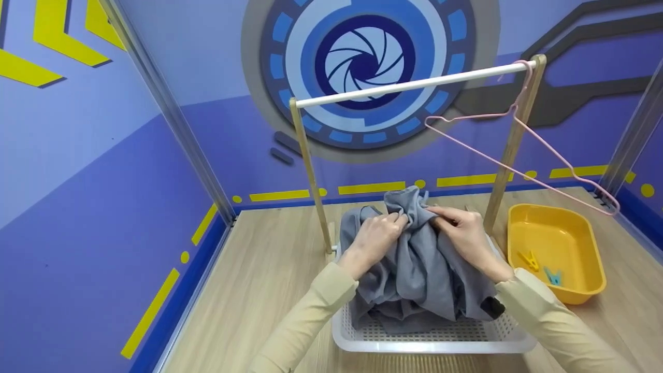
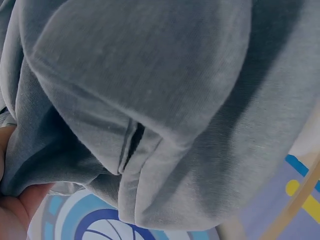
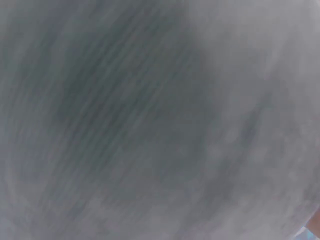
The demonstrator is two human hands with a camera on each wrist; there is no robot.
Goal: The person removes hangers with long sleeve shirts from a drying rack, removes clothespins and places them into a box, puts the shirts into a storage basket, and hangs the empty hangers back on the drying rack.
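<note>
A grey garment (image 1: 414,269) lies bunched in a white plastic basket (image 1: 435,347), its upper part lifted above the rim in folds. My left hand (image 1: 377,235) grips the gathered cloth near the top, fingers curled into it. On the other side my right hand (image 1: 466,235) pinches the same cloth between thumb and fingers. In the left wrist view, the garment (image 2: 150,75) covers most of the picture and part of a hand (image 2: 15,210) shows at the lower left. Blurred grey cloth (image 3: 150,120) fills nearly all of the right wrist view. The garment's kind cannot be told.
Behind the basket stands a rack with a white rail (image 1: 414,85) and wooden posts. A pink hanger (image 1: 476,150) hangs at its right end. To the right, a yellow tray (image 1: 559,228) holds a yellow clothespin (image 1: 529,260) and a blue clothespin (image 1: 552,276).
</note>
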